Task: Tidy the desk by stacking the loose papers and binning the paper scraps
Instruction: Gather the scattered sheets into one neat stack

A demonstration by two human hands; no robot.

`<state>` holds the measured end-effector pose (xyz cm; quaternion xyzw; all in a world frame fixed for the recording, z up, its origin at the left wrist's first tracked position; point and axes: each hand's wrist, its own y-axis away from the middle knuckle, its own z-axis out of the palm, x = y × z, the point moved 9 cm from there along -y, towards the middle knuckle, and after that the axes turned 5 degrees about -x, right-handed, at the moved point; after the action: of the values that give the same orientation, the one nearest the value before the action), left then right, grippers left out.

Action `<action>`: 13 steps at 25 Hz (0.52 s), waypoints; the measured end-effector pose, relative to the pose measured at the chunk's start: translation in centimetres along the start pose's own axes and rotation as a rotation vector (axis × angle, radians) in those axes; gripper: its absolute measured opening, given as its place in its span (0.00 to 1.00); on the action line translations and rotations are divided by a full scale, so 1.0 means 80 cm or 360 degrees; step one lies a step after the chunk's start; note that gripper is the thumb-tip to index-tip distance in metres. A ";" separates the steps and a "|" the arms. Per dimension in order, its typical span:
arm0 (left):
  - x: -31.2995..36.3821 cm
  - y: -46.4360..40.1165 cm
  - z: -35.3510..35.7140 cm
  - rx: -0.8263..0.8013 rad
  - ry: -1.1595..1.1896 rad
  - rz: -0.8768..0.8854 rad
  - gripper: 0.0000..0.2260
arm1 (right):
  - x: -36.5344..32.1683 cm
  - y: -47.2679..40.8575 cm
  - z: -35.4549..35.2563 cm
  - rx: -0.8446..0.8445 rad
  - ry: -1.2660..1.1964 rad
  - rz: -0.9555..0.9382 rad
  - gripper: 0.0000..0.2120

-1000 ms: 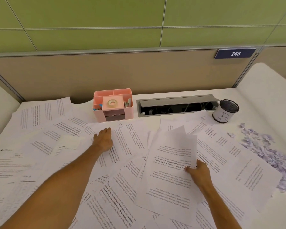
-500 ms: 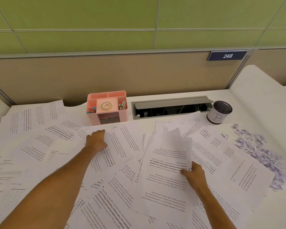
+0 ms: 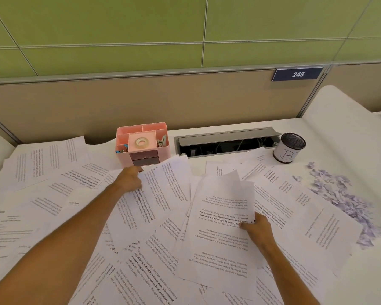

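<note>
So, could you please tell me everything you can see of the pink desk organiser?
The pink desk organiser looks like plastic, a boxy caddy with several open compartments on top and a darker drawer front below. A tape roll sits in its middle; clips and small blue items fill side compartments. It stands upright by the partition, with a lifted sheet overlapping its front.

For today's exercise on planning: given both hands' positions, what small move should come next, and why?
Probably lift the sheet the left hand pinches by the pink organizer onto the stack held by the right hand; many papers remain scattered.
</note>
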<state>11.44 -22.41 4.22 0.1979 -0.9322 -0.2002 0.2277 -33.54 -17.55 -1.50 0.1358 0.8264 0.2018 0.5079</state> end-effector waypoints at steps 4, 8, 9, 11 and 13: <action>0.018 0.032 -0.038 -0.0016 0.0038 0.0123 0.17 | 0.004 -0.001 -0.001 -0.0001 -0.0057 0.0018 0.12; 0.049 0.079 -0.083 0.0113 0.0173 0.0276 0.17 | 0.007 0.000 -0.003 0.0012 -0.0084 0.0030 0.13; 0.060 0.092 -0.096 0.0168 0.0181 0.0322 0.15 | 0.006 0.001 -0.004 0.0013 -0.0104 0.0029 0.13; 0.081 0.120 -0.123 0.0302 0.0204 0.0415 0.10 | 0.004 0.005 -0.005 0.0012 -0.0141 0.0030 0.13; 0.100 0.145 -0.147 0.0405 0.0306 0.0536 0.11 | 0.003 0.007 -0.006 0.0016 -0.0156 0.0023 0.14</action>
<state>7.56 -19.68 21.96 0.0848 -0.9438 -0.0205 0.3189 -34.07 -17.03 -1.23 0.1539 0.8004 0.1943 0.5458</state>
